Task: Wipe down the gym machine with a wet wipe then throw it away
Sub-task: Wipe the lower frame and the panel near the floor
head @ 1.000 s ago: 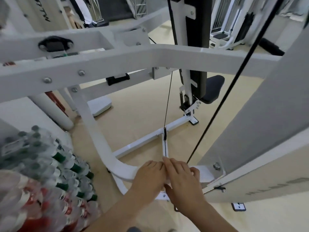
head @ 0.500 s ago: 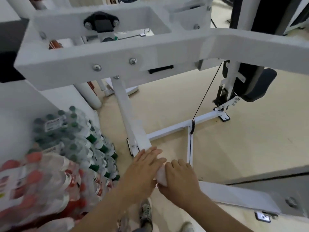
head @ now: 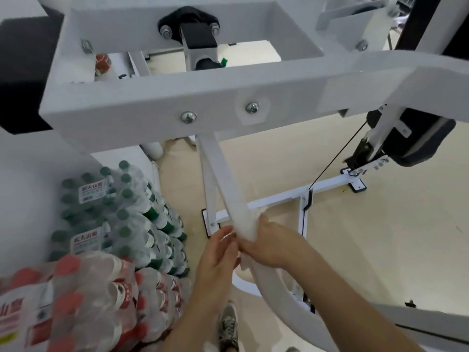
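The white gym machine fills the view; its slanted upright bar (head: pixel 223 174) runs from the top crossbeam (head: pixel 177 105) down to a curved base. A white wet wipe (head: pixel 247 224) is wrapped around that bar low down. My right hand (head: pixel 274 246) grips the bar with the wipe under its fingers. My left hand (head: pixel 218 252) lies against the bar's left side, fingers fairly straight, touching the wipe's lower edge.
Shrink-wrapped packs of water bottles, green-capped (head: pixel 121 214) and red-capped (head: pixel 73 301), are stacked at the left close to the bar. A black cable (head: pixel 337 158) runs to the floor frame (head: pixel 304 191). A black seat pad (head: pixel 418 138) is at the right. Beige floor lies beyond.
My view dropped and closed in on the slanted bar. Both hands moved from the curved base onto the upright bar, and the wipe now wraps around it.
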A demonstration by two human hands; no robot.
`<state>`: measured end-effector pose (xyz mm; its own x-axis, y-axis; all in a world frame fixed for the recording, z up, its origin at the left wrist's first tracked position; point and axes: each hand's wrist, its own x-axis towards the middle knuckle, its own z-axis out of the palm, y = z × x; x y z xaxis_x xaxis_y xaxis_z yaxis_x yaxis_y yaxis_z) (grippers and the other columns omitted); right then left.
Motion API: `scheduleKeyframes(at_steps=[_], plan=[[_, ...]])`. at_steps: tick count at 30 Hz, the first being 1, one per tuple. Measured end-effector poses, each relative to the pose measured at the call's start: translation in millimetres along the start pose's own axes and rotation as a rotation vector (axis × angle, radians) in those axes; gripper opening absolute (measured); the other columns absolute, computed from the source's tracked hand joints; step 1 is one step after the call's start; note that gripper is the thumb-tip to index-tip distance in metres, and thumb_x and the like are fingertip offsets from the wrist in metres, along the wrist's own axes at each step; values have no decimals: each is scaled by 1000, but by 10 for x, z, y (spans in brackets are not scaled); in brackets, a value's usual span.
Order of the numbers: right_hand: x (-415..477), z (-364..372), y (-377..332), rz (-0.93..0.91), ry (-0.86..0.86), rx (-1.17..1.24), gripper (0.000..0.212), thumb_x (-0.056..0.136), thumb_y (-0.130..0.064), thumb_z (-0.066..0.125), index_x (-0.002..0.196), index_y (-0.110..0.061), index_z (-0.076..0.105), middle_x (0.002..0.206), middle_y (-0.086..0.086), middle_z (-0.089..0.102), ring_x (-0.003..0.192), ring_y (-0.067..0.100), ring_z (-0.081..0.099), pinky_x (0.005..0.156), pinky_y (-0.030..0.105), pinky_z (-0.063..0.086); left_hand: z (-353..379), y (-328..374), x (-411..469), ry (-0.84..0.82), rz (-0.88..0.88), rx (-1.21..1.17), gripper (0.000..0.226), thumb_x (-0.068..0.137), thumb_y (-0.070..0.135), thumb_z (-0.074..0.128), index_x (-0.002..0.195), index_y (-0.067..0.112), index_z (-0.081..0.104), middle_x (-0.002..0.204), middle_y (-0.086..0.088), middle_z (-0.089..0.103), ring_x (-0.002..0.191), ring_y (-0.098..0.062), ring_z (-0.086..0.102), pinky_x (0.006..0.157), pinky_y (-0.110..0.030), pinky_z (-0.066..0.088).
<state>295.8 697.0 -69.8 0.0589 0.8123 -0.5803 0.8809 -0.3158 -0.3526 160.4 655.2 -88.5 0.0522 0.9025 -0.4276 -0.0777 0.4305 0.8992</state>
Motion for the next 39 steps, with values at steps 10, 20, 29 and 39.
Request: scheduleKeyframes(at_steps=[10, 20, 29, 39], plan=[[482, 155, -551, -66, 340, 92, 73, 102, -42, 37, 152, -3, 3, 134, 14, 50, 109, 28, 61, 84, 34, 51, -57, 126, 540, 20, -119, -141, 40, 104, 12, 37, 137, 33, 45, 132, 17, 55, 122, -5, 55, 105, -32, 45], [1349, -152, -1023, -25, 437, -98, 76, 94, -31, 50, 151, -3, 9, 122, 17, 54, 100, 33, 63, 70, 34, 40, -335, 454, 1329, -11, -96, -67, 54, 95, 1, 30, 138, 22, 52, 133, 1, 60, 120, -11, 58, 103, -40, 48], [1816, -472, -1189, -83, 205, 320, 57, 69, -51, 34, 100, -14, 64, 106, 10, 66, 99, 30, 63, 79, 34, 46, -334, 891, 2012, 108, -26, -71, 19, 93, 20, 51, 103, 17, 67, 102, 2, 68, 98, -9, 61, 101, -39, 49], [592, -117, -501, -162, 217, 485, 19, 100, -28, 42, 109, -14, 50, 101, 3, 61, 92, 24, 59, 81, 38, 47, -4, 622, 1814, 63, -151, 159, 50, 93, 49, 52, 126, 11, 56, 118, -5, 66, 102, -24, 65, 93, -42, 52]])
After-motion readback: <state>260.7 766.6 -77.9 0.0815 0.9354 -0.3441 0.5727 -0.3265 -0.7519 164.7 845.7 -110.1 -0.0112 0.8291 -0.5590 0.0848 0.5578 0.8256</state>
